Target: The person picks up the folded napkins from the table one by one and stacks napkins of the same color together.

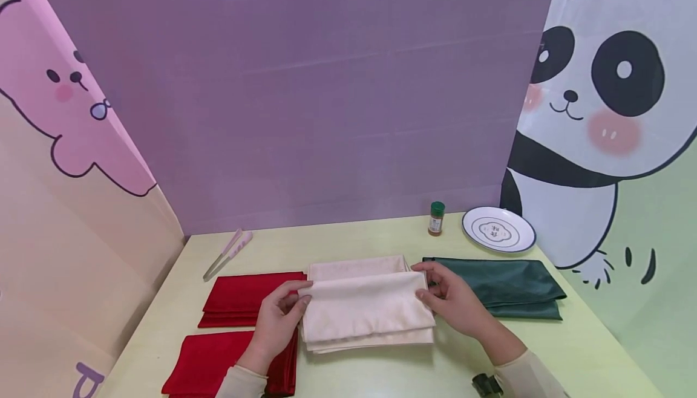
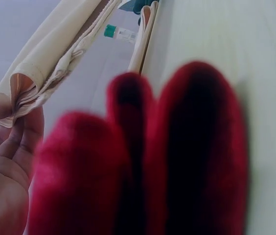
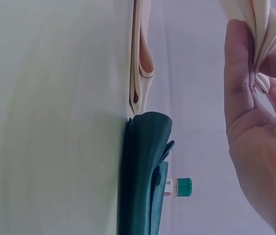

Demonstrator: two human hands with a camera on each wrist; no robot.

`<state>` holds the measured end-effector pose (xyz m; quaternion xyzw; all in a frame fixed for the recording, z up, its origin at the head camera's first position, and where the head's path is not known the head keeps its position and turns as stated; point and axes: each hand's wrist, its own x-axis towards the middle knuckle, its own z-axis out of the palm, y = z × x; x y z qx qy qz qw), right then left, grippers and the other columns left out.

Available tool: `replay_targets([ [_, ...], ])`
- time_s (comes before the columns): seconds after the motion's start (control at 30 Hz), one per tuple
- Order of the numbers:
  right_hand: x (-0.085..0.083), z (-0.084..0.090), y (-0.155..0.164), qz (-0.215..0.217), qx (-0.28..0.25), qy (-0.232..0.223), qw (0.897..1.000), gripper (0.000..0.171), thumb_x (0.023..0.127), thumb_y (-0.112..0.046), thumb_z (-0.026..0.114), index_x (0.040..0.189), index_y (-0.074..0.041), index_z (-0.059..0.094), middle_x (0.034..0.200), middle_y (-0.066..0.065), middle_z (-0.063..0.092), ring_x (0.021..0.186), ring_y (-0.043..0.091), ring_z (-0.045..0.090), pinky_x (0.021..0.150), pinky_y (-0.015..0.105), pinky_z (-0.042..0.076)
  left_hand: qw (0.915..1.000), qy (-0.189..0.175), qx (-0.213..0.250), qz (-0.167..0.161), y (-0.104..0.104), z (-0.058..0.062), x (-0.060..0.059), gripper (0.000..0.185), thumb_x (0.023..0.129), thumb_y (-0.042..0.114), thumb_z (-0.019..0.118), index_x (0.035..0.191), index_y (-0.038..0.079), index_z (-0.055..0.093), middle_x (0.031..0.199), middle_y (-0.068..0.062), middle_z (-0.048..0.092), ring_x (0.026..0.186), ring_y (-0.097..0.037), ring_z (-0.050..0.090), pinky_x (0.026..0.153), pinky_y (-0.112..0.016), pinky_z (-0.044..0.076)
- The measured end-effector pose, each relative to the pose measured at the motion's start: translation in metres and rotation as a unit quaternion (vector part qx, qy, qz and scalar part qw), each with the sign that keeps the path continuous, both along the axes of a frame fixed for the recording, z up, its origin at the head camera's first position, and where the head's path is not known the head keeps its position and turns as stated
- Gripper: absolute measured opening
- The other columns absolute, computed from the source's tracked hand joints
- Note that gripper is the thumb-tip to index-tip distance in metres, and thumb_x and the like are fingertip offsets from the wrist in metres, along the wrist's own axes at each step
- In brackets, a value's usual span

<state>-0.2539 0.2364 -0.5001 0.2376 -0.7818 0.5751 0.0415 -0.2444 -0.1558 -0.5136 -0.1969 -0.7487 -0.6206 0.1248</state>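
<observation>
Between my two hands is a folded cream cloth [image 1: 367, 306], raised off the table. My left hand [image 1: 276, 320] pinches its left edge between thumb and fingers; the left wrist view shows the folded layers [image 2: 28, 90] gathered there. On the opposite edge, my right hand [image 1: 458, 302] pinches the cloth the same way, seen also in the right wrist view with the cloth's corner [image 3: 261, 34] in its grip. Another folded cream cloth [image 1: 356, 267] lies on the table beneath and behind, partly hidden by the held one.
Two folded red cloths [image 1: 245, 296] lie at the left, one nearer me. A folded dark green cloth [image 1: 506, 286] lies at the right. Farther back are tongs [image 1: 227, 255], a green-capped spice jar [image 1: 436, 219] and a white plate [image 1: 498, 247]. A purple backdrop [image 1: 337, 101] closes the far side.
</observation>
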Motion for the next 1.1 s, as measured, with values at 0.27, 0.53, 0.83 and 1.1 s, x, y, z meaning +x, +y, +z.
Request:
replay_targets([
  [0.27,-0.005,0.001,0.0,0.005,-0.002,0.0,1.0,0.047,0.098,-0.002,0.072,0.141,-0.013,0.057,0.094,0.016,0.054,0.06,0.023,0.06,0.048,0.027,0.047,0.9997,-0.022,0.002,0.01,-0.001,0.001,-0.002,0.032,0.096,0.005,0.076,0.128,0.007,0.071,0.086,-0.013,0.066,0.07,-0.013,0.061,0.062,-0.023,0.051],
  [0.53,-0.011,0.007,0.0,0.001,0.009,0.002,1.0,0.046,0.098,-0.001,0.072,0.14,-0.011,0.057,0.092,0.015,0.053,0.06,0.014,0.06,0.046,0.026,0.045,0.9998,-0.012,0.017,0.003,-0.001,0.006,-0.005,0.031,0.097,0.006,0.075,0.128,0.006,0.07,0.083,-0.014,0.068,0.069,-0.015,0.062,0.06,-0.025,0.053],
  [0.83,-0.016,0.024,-0.001,-0.002,0.017,-0.001,1.0,0.047,0.097,-0.003,0.074,0.14,-0.012,0.057,0.098,0.018,0.058,0.067,0.02,0.067,0.054,0.028,0.052,0.9999,0.009,0.007,0.001,-0.006,0.021,-0.012,0.031,0.098,0.009,0.075,0.128,0.011,0.071,0.084,-0.012,0.07,0.067,-0.017,0.061,0.056,-0.024,0.05],
  [1.1,-0.027,0.042,-0.002,-0.012,0.008,0.02,1.0,0.049,0.097,-0.004,0.075,0.141,-0.013,0.057,0.1,0.018,0.059,0.068,0.021,0.067,0.058,0.028,0.055,0.9995,0.015,0.022,-0.015,-0.008,0.043,-0.022,0.031,0.1,0.007,0.072,0.13,0.009,0.069,0.091,-0.018,0.07,0.074,-0.015,0.064,0.058,-0.023,0.049],
])
